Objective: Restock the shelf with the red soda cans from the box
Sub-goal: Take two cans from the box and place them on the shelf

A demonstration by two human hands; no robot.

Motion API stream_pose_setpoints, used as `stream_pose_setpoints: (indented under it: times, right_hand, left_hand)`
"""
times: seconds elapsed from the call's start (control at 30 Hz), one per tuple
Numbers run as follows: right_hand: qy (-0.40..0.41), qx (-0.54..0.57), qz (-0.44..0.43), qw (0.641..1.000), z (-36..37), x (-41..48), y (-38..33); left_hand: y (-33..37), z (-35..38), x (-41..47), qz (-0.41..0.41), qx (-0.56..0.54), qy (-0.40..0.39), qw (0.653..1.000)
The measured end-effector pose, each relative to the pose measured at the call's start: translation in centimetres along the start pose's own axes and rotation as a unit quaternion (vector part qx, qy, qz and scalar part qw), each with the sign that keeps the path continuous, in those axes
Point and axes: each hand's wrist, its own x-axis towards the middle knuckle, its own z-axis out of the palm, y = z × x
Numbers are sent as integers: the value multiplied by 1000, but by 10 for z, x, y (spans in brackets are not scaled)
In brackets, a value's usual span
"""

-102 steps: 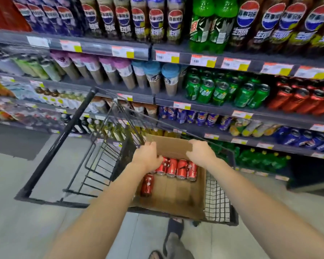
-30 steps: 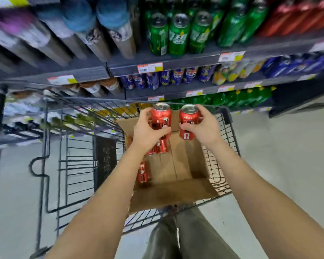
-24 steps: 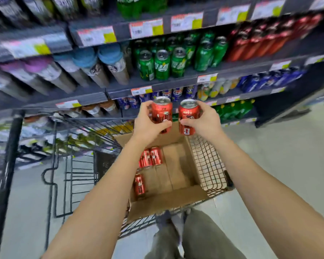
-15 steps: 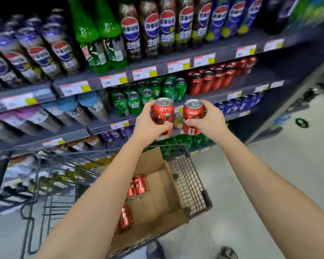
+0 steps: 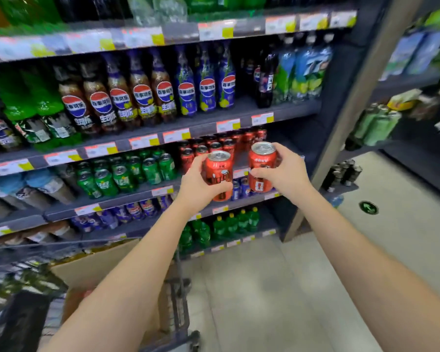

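Two red cans are held upright, side by side. The left hand (image 5: 197,185) has its fingers (image 5: 222,186) clamped round the left can (image 5: 219,171), and the right hand (image 5: 286,174) grips the right can (image 5: 262,165). Just beyond the fingers, more red cans (image 5: 215,146) stand on the shelf (image 5: 130,198). The box (image 5: 94,265) sits below the left forearm.

Red soda cans (image 5: 262,166), green cans (image 5: 122,175), grey shelf (image 5: 203,123).

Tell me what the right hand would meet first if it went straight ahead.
Probably the shelved red cans: the right hand holds its can just before that row's right end, though depth is unclear.
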Motion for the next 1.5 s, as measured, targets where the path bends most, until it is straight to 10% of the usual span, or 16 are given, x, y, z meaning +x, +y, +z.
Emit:
stream_pose_setpoints:
  times: [1.03, 1.5]
  right_hand:
    - [-71, 14, -5, 997, -46, 291, 229]
    - [7, 135, -143, 980, 9, 400, 345]
  left_hand:
    - [-59, 233, 256, -65, 0, 63, 996]
    - [-173, 300, 303, 86, 9, 210, 974]
